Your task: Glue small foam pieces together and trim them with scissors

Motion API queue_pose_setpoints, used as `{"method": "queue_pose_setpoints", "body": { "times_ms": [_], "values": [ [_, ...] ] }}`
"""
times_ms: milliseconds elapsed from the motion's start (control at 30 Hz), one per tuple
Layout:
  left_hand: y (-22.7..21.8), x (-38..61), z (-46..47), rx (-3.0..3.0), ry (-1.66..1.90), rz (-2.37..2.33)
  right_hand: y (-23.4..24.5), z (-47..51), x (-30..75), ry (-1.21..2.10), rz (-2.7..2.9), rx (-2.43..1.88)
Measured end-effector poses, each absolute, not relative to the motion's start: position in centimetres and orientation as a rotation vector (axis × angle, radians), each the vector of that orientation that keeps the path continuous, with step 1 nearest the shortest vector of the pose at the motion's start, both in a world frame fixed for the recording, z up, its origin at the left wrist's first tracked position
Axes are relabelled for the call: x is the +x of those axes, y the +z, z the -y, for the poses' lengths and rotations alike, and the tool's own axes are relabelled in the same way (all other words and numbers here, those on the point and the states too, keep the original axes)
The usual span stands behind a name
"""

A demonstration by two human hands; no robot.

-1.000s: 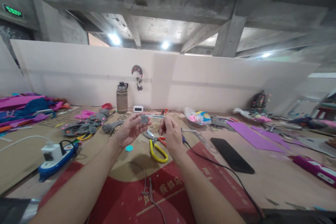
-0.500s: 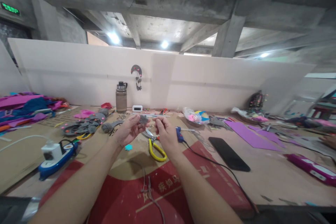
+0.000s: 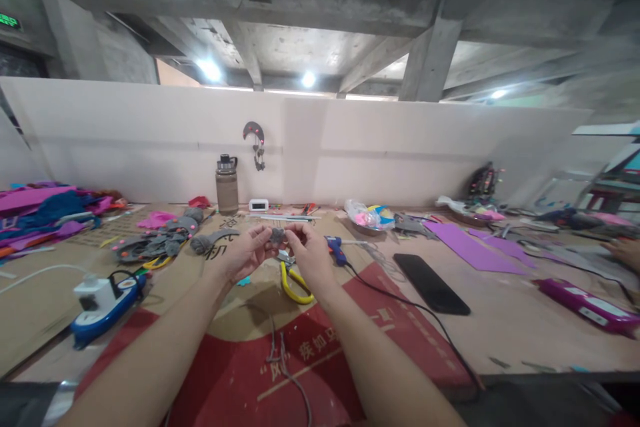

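Between my two hands, above the cardboard, is a small grey felt piece (image 3: 277,235); its exact shape is hard to make out. My left hand (image 3: 250,252) pinches it from the left side. The fingers of my right hand (image 3: 306,250) are closed on its right edge. Just below lie yellow-handled scissors (image 3: 296,285), their blades partly hidden by my right hand. A small turquoise felt cutout (image 3: 243,281) rests under my left hand. Right of my hands lies a blue glue gun (image 3: 337,250) with its cable running toward the front edge. Grey cord (image 3: 283,360) trails over the red cardboard.
A blue power strip (image 3: 107,310) with a white plug sits left. Behind stand a water bottle (image 3: 227,185) and a small white clock (image 3: 259,205). A black phone (image 3: 431,283), purple felt (image 3: 473,247) and a magenta device (image 3: 587,307) lie right. Another person's hand (image 3: 625,253) shows at far right.
My right hand has moved left to the grey felt piece, and its fingers now meet it. The felt piece is slightly lower and my view has shifted a little.
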State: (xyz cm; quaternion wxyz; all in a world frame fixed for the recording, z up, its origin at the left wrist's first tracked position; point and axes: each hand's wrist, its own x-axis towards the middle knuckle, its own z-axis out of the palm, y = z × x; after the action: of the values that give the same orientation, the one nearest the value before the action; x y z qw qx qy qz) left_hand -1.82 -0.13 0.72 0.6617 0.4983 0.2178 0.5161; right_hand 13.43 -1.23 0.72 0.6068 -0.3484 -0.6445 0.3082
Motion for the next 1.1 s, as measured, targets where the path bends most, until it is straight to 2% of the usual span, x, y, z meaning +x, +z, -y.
{"method": "queue_pose_setpoints", "body": {
  "times_ms": [533, 733, 933, 1100],
  "values": [
    [0.4, -1.8, 0.0, 1.131, 1.129, -0.491, 0.6, 1.3, 13.6, 0.475, 1.576, -0.931],
    [0.4, -1.6, 0.2, 1.117, 1.085, -0.472, 0.6, 1.3, 13.2, 0.730, 1.466, -0.890],
    [0.5, -1.8, 0.7, 1.141, 1.047, -0.415, 0.3, 0.6, 13.6, 0.804, 1.275, -0.883],
    [0.8, -2.0, 0.6, 1.211, 1.171, -0.438, 0.2, 0.0, 14.1, 0.945, 1.131, -0.765]
  ]
}}
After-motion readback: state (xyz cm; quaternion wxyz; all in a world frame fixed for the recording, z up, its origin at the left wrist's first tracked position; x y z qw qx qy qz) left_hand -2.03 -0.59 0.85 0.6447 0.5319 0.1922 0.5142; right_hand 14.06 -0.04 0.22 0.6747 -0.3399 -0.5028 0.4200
